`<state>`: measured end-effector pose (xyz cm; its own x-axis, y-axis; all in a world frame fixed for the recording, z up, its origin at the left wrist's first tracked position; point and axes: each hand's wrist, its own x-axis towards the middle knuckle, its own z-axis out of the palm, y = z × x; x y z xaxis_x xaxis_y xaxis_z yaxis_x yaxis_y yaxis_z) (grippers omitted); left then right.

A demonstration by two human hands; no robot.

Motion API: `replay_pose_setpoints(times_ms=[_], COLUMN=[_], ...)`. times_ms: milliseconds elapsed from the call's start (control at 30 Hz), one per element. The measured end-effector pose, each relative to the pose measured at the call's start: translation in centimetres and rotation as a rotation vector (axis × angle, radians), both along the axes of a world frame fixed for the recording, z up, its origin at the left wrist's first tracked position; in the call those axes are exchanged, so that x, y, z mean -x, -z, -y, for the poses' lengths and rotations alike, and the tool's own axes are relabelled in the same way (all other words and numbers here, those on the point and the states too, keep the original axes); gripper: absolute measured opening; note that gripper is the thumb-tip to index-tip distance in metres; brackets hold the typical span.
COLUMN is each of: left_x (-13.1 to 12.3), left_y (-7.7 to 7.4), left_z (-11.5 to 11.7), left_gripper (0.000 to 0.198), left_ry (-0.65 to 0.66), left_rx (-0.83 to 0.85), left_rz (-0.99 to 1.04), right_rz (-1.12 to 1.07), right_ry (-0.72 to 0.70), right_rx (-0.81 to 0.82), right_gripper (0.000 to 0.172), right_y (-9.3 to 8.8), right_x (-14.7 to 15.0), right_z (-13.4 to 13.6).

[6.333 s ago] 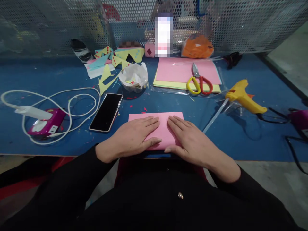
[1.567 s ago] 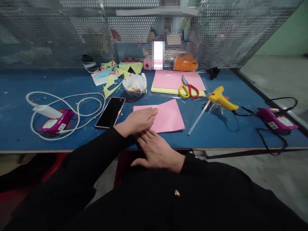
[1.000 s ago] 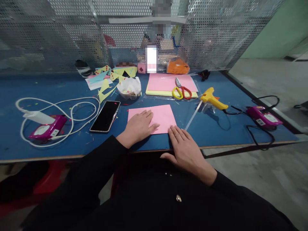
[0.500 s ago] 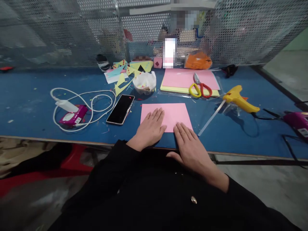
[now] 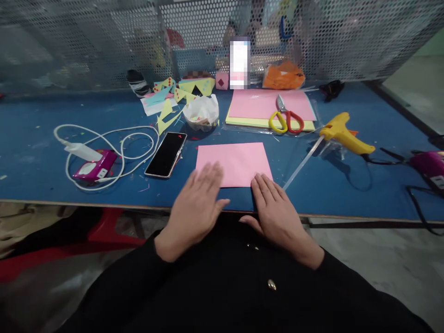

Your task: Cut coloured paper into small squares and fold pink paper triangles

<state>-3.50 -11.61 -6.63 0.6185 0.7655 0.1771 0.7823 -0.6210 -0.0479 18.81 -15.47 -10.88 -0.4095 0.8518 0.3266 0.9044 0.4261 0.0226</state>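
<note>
A folded pink paper sheet lies flat on the blue table near its front edge. My left hand is open with fingers stretched out, its fingertips over the sheet's near left corner. My right hand lies flat and open, fingertips touching the sheet's near right edge. Neither hand holds anything. Both sleeves are black.
A black phone lies left of the sheet, beside a white cable and a magenta charger. Behind are a paper-filled bowl, scissors on stacked pink and yellow paper, and a yellow glue gun. Perforated metal mesh walls the back.
My left hand slid back toward me off most of the pink sheet. The right hand stayed at the near right edge. Earlier the sheet was turned square to the table edge.
</note>
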Motion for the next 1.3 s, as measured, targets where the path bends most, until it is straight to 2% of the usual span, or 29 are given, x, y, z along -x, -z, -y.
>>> replay_pose_setpoints(times_ms=[33,100,200,333,467,567,633,700,767,867,1033,1200,1300], left_x=[-1.1,-2.7,-3.0,-0.5,2.6,3.4,2.8,1.6,0.3,-1.0,-1.0,-1.0,-0.8], left_y=[0.3,1.1,2.0,2.1,1.8,1.1,0.6,0.5,0.8,1.8,2.8,2.9,2.8], left_z=[0.0,0.0,-0.1,0.5,2.1,2.9,2.8,2.3,1.4,0.3,-0.2,-0.2,-0.1], left_gripper=[0.064,0.070,0.072,0.065,0.059,0.056,0.056,0.057,0.060,0.067,0.069,0.071,0.071], left_ry=[0.072,0.135,0.137,0.094,-0.014,-0.088,-0.110,-0.072,0.033,0.095,0.106,0.112,0.116], left_rx=[0.038,0.105,0.103,0.048,-0.012,-0.059,-0.106,-0.131,-0.083,0.013,0.053,0.015,-0.003], left_rz=[-0.005,-0.017,-0.019,-0.025,-0.021,-0.007,0.026,0.054,0.043,0.028,0.071,0.059,0.047], right_rz=[0.000,0.002,0.007,0.008,0.027,0.046,0.054,0.057,0.055,0.043,0.004,-0.036,-0.037], right_ry=[0.000,-0.004,-0.013,-0.001,0.013,0.017,0.023,0.032,0.042,0.035,0.021,-0.132,-0.145], right_rx=[-0.005,-0.012,-0.015,-0.005,0.009,0.011,0.010,0.009,0.007,0.006,0.064,0.131,0.135], right_gripper=[0.099,0.100,0.099,0.098,0.099,0.098,0.099,0.099,0.098,0.096,0.096,0.097,0.098], right_y=[0.0,0.0,0.0,0.0,0.0,-0.1,0.0,0.0,0.0,-0.2,-1.0,-1.4,-1.2], right_x=[0.0,0.0,0.0,-0.1,-0.1,0.0,0.2,0.3,0.4,0.3,0.5,2.2,2.2], right_z=[0.0,0.0,0.0,0.0,0.1,0.1,0.0,0.0,0.1,0.1,-0.4,-1.6,-1.6])
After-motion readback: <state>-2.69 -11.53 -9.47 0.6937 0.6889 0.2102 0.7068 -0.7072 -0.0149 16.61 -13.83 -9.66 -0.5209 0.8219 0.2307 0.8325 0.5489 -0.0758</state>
